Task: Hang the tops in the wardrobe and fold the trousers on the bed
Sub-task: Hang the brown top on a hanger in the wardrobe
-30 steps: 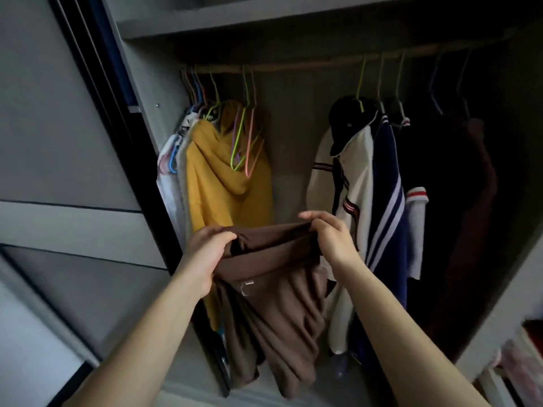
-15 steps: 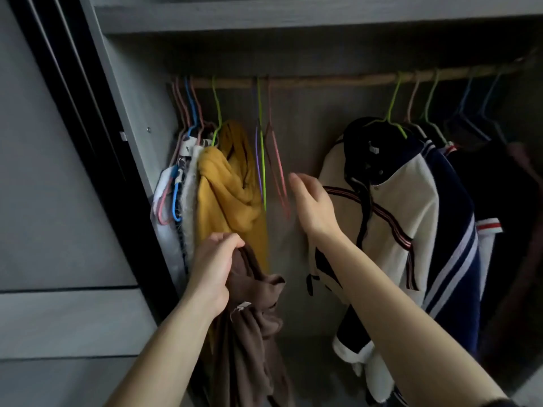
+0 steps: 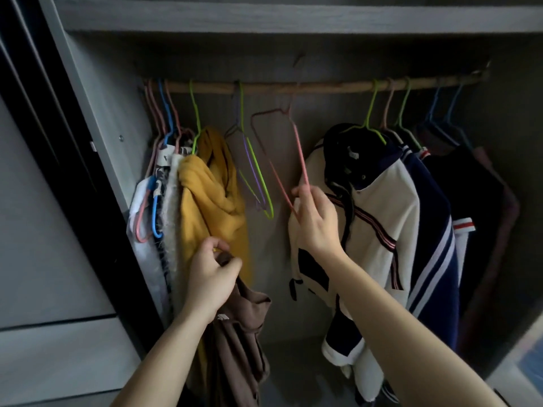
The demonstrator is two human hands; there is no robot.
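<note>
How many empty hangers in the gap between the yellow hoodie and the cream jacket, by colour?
green hanger: 1
purple hanger: 1
pink hanger: 1, pinched by the right hand
Total: 3

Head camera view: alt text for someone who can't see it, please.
The right hand pinches an empty pink hanger below the wooden rail, while the left hand grips a brown garment. A yellow hoodie hangs left of it, a cream jacket right.
</note>
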